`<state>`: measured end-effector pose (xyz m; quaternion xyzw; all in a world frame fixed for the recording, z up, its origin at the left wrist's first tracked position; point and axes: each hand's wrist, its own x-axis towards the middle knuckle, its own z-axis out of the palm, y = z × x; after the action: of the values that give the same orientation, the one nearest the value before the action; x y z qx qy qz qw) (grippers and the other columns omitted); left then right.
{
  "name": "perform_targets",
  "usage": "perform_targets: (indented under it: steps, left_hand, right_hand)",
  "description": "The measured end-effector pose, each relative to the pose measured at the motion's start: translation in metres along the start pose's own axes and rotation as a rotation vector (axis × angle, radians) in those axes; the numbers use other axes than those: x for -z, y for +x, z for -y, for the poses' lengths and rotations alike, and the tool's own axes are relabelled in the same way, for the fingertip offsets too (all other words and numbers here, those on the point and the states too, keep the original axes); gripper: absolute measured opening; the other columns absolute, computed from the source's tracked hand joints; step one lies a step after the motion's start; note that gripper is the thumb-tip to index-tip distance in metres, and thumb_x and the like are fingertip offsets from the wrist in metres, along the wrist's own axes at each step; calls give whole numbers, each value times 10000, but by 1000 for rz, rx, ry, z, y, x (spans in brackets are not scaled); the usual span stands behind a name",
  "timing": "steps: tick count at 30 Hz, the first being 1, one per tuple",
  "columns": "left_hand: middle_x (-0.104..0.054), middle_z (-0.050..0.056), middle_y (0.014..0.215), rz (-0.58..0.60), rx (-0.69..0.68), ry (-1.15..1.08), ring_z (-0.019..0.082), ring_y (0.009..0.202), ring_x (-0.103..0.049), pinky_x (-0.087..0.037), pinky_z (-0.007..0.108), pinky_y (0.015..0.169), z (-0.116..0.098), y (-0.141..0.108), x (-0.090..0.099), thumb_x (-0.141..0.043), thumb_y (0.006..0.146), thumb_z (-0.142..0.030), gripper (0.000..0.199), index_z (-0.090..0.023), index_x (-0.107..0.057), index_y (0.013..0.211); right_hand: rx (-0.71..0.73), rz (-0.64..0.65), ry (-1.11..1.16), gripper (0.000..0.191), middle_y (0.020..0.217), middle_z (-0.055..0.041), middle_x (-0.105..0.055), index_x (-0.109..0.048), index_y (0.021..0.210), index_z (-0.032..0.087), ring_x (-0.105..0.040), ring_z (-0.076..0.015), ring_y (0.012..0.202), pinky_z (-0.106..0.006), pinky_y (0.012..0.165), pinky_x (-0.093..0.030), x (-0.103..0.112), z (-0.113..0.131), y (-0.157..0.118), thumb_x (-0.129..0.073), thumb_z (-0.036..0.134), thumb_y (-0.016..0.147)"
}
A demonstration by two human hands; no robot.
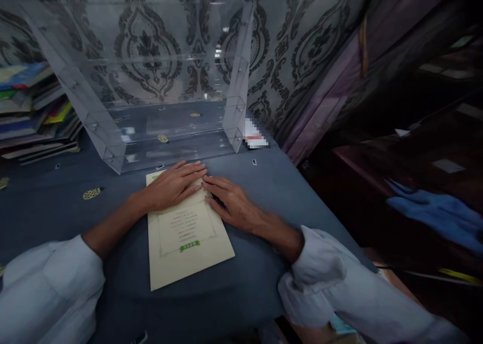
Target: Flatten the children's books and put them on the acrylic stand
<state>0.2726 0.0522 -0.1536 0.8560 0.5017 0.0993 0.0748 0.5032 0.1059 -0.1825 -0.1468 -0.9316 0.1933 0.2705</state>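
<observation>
A cream-coloured booklet or card (192, 266) with printed lines and a green banner lies flat on the dark blue tablecloth. Its print appears upside down to me. My left hand (173, 185) rests flat across its far part, fingers stretched out to the right. At the far right corner is my right hand (236, 203), fingers extended and partly over the edge. The fingertips of both hands nearly meet there. Neither hand grips anything. Whether the piece has several pages, I cannot tell.
Just beyond my hands stands a clear acrylic shelf rack (173, 143). A pile of books (33, 112) sits at the left. Near the table's right edge lies a small white and red item (256, 135), partly blurred. A purple curtain (328, 102) hangs at the right, with blue cloth (433, 213) beyond.
</observation>
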Motion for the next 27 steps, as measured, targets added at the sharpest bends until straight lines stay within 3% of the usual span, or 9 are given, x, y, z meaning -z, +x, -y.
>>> perform_targets:
  steps: [8,12,17,27]
  left_hand:
    - [-367,9,1622,33,13,-77,204,1529,-276,-171,459,1268,-9,-6,2,-193,1092,-494,551,-267,-374,1561]
    - [-356,17,1625,53,18,-78,203,1530,-275,-154,453,1270,-14,-8,1,-173,1087,-526,582,-255,-380,1559]
    - [-332,8,1636,50,21,-64,207,1538,-252,-134,460,1270,-17,-10,1,-193,1086,-524,572,-267,-341,1576]
    - [-381,18,1615,105,-12,-81,212,1519,-304,-125,466,1263,-26,-16,4,-168,1089,-517,574,-258,-421,1534]
  right_hand:
    - [77,-31,30,322,1159,-133,-727,-708,1155,160,-680,-246,1123,-454,989,-588,10,8,-3,-418,231,1034]
    - [95,-50,32,332,1199,-160,-717,-697,1198,120,-671,-257,1157,-448,1002,-587,11,9,-7,-431,224,1029]
    - [79,-7,13,342,1232,-143,-712,-685,1244,161,-664,-256,1189,-482,1031,-570,13,11,-11,-429,232,1029]
    - [118,-25,7,318,1225,-155,-719,-685,1227,136,-681,-248,1171,-447,994,-597,18,17,-24,-449,218,1031]
